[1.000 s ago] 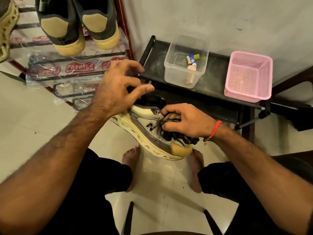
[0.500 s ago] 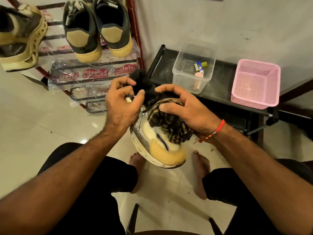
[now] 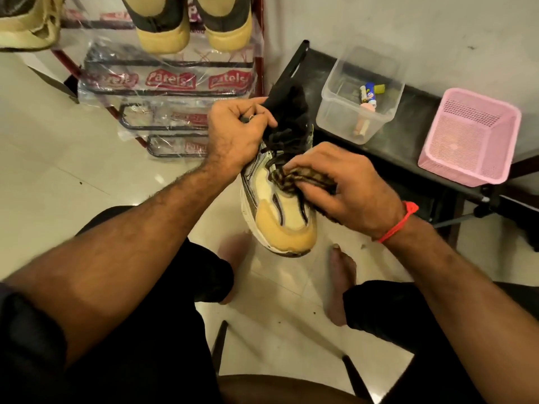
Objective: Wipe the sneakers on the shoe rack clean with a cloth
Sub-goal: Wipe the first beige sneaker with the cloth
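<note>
A cream and tan sneaker (image 3: 287, 221) with black laces hangs in mid-air between my knees, toe pointing toward me. My left hand (image 3: 236, 135) grips its black tongue and lace area at the far end. My right hand (image 3: 339, 186) holds a dark checked cloth (image 3: 294, 177) bunched in its fingers and presses it on the sneaker's upper, just below the laces. The shoe rack (image 3: 175, 80), wrapped in printed plastic, stands at the upper left with a pair of dark and tan shoes (image 3: 189, 27) on it and another cream sneaker (image 3: 27, 27) at its left edge.
A low black stand (image 3: 414, 153) on the right carries a clear plastic tub (image 3: 358, 97) with small items and a pink mesh basket (image 3: 469, 138). My bare feet rest on the pale tiled floor (image 3: 58, 182) below the sneaker. A chair frame shows beneath me.
The sneaker has tipped from lying on its side to toe toward me. My left hand has taken hold of the tongue, and the cloth has slid down onto the upper.
</note>
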